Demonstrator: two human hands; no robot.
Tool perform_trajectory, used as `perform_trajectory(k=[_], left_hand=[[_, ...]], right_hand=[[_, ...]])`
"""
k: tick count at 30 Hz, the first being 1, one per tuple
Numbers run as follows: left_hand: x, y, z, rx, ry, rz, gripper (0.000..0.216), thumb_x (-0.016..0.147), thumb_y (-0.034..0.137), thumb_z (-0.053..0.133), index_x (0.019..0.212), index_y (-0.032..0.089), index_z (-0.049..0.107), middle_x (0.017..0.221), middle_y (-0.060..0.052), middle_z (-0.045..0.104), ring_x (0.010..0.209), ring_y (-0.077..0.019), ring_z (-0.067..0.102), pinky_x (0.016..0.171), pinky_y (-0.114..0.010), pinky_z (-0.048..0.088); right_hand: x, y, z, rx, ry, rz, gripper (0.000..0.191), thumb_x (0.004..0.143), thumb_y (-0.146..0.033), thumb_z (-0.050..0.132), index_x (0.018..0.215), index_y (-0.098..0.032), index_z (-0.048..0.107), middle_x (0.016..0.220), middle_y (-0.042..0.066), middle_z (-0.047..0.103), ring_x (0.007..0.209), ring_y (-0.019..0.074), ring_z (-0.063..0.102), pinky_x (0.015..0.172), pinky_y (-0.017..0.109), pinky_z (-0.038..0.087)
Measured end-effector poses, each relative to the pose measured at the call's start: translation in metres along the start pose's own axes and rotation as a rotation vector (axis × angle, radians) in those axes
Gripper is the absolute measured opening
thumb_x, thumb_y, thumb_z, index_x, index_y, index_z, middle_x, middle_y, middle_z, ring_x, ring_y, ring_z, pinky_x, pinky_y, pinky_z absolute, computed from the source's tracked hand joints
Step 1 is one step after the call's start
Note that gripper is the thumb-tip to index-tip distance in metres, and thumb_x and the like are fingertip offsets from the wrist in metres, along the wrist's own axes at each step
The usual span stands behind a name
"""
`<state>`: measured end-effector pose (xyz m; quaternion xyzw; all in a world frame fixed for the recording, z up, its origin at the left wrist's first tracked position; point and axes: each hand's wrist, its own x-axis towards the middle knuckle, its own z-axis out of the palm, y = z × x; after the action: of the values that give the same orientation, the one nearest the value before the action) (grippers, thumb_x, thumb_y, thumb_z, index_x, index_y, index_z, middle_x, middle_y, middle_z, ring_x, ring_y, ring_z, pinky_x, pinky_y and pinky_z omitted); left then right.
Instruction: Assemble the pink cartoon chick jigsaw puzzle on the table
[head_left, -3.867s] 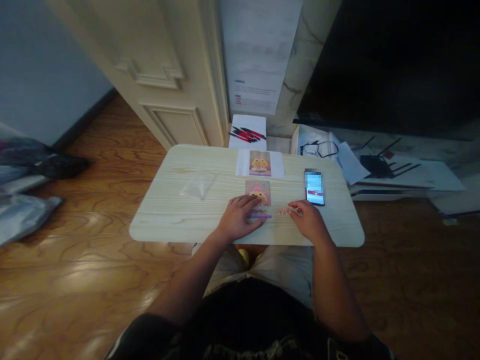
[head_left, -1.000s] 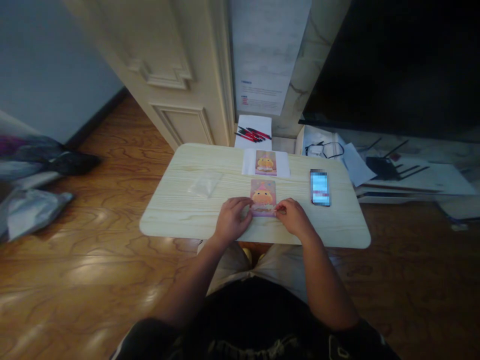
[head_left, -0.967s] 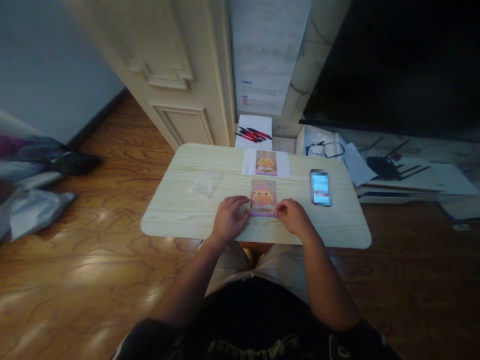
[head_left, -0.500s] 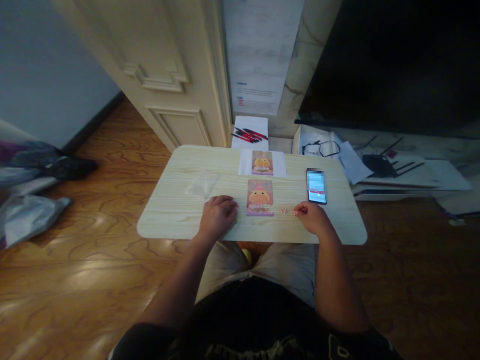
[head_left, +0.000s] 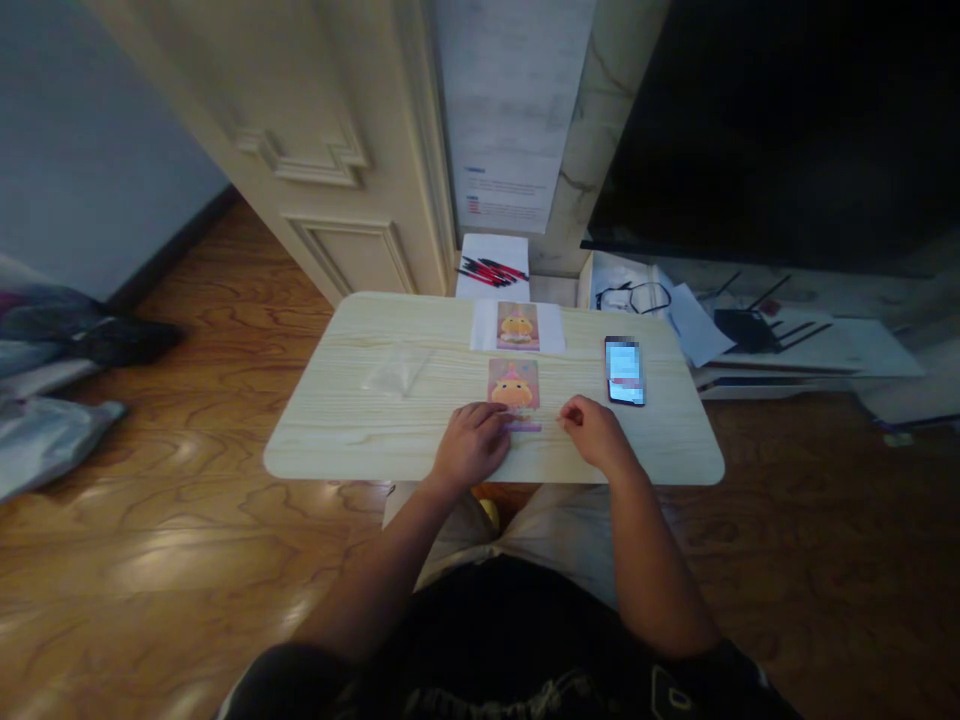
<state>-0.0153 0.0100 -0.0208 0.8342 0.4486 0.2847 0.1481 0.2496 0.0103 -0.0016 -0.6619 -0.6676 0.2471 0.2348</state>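
A small picture card (head_left: 513, 386) with an orange cartoon figure lies near the front of the pale wooden table (head_left: 360, 430). My left hand (head_left: 472, 450) rests on the card's lower left part, fingers laid over it. My right hand (head_left: 589, 432) sits just right of the card, fingertips pinched together on something too small to make out. A second, matching card (head_left: 517, 325) lies on a white sheet further back.
A phone (head_left: 624, 370) with a lit screen lies to the right of the cards. A clear plastic bag (head_left: 394, 372) lies to the left. Red and black pens (head_left: 491, 270) and glasses (head_left: 630, 296) sit beyond the table. Bags (head_left: 52, 380) lie on the wooden floor at left.
Half a second ago my hands were apart on either side of the card. Now my left hand has moved right onto the card and my right hand has moved in toward its right edge.
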Motion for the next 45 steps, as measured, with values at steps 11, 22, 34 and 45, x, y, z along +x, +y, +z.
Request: perform_trajectory(k=[11,22,34,45], left_hand=[[0.0,-0.003,-0.006,-0.154,0.081,-0.069,0.027,0.092,0.032,0.063,0.118,0.025,0.068,0.123,-0.007,0.071,0.116,-0.0259,0.064,0.103,-0.046,0.051],[-0.001,-0.043,-0.03,-0.738,0.39,-0.306,0.049,0.102,0.048,0.034,0.123,0.018,0.067,0.127,-0.012,0.072,0.119,-0.027,0.067,0.105,-0.046,0.053],[-0.001,-0.048,-0.042,0.132,-0.023,-0.2,0.022,0.094,0.033,0.06,0.098,0.024,0.079,0.111,-0.009,0.073,0.101,-0.0263,0.066,0.097,-0.044,0.052],[0.024,0.002,-0.008,-0.661,0.163,-0.521,0.029,0.08,0.045,0.079,0.092,0.021,0.068,0.085,-0.004,0.076,0.074,-0.0175,0.072,0.063,-0.026,0.052]], right_hand=[[0.0,0.002,0.001,0.163,0.021,0.05,0.008,0.088,-0.025,0.069,0.095,-0.024,0.072,0.091,0.001,0.078,0.083,0.0185,0.071,0.076,0.03,0.053],[0.001,0.0,-0.002,0.124,0.08,-0.013,0.019,0.09,-0.022,0.061,0.104,-0.022,0.074,0.104,0.005,0.078,0.087,0.0194,0.07,0.084,0.034,0.054],[-0.001,-0.01,-0.005,0.29,0.209,-0.079,0.025,0.093,-0.035,0.062,0.11,-0.021,0.073,0.111,0.009,0.075,0.087,0.0209,0.067,0.081,0.037,0.055],[-0.007,-0.036,0.011,0.437,0.035,-0.05,0.025,0.09,-0.037,0.067,0.108,-0.021,0.074,0.095,0.005,0.076,0.082,0.019,0.068,0.077,0.032,0.055]])
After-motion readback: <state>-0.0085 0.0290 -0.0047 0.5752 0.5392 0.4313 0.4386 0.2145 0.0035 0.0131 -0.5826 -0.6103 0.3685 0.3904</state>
